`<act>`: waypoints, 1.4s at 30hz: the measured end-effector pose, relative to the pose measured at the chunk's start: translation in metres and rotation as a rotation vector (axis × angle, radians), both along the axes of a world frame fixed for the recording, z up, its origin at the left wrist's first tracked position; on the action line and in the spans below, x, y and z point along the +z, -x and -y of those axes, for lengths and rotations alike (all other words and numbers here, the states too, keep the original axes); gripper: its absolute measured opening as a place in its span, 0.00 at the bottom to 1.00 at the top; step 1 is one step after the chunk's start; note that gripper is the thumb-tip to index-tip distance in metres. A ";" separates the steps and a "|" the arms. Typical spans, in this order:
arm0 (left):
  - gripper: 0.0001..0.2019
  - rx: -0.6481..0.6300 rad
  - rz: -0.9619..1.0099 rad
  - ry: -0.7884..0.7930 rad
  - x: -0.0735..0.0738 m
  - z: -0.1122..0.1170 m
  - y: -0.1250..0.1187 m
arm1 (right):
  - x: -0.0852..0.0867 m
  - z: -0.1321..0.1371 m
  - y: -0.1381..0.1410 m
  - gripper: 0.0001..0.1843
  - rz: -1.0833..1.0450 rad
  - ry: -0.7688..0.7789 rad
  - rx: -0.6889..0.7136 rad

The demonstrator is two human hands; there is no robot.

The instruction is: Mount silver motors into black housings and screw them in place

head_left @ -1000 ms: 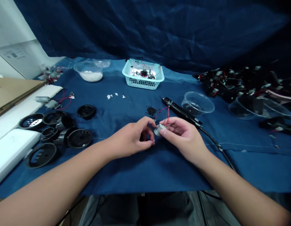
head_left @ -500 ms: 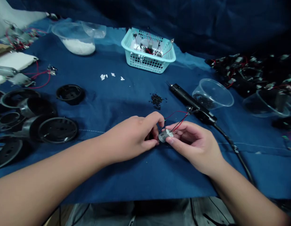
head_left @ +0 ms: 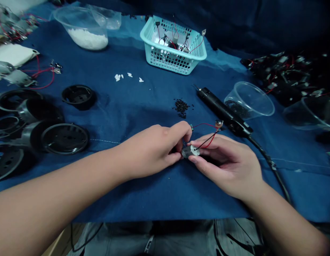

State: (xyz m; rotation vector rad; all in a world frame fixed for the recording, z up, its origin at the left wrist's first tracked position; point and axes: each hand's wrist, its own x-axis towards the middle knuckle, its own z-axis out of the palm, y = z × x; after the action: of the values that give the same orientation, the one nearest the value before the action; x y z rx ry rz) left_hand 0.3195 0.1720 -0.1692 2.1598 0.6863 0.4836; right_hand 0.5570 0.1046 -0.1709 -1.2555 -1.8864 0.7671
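Little DC motor is pinched in the right hand over blue cloth, long axis roughly sideways, white wired end facing right, left hand curled by the other end, can't tell if it's gripping.

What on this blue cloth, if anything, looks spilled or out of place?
Small black pieces lie in a loose heap outside the clear tub holding similar dark bits; white fragments lie scattered farther back. Both look spilled, though possibly deliberate.

Motor in right hand, parts pile behind it, basket farther back. Screwdriver right, tub just beyond; housings left.
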 end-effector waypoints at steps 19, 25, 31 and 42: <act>0.14 0.014 0.017 -0.035 -0.002 0.003 -0.002 | 0.013 0.000 0.003 0.11 0.231 -0.197 0.054; 0.14 -0.010 0.018 -0.048 -0.001 0.003 -0.002 | 0.011 0.003 0.005 0.09 0.256 -0.218 0.063; 0.11 -0.038 -0.054 -0.120 0.001 0.008 -0.004 | 0.007 0.003 0.000 0.13 0.077 -0.124 0.001; 0.08 -0.064 -0.188 -0.204 0.001 0.007 -0.007 | 0.011 -0.012 -0.009 0.10 -0.301 0.235 -0.138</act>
State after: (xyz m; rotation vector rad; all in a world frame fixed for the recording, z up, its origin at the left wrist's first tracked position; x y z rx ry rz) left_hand 0.3261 0.1653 -0.1683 2.4340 0.6922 0.3308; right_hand 0.5659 0.1163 -0.1594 -1.3138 -1.4856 1.0619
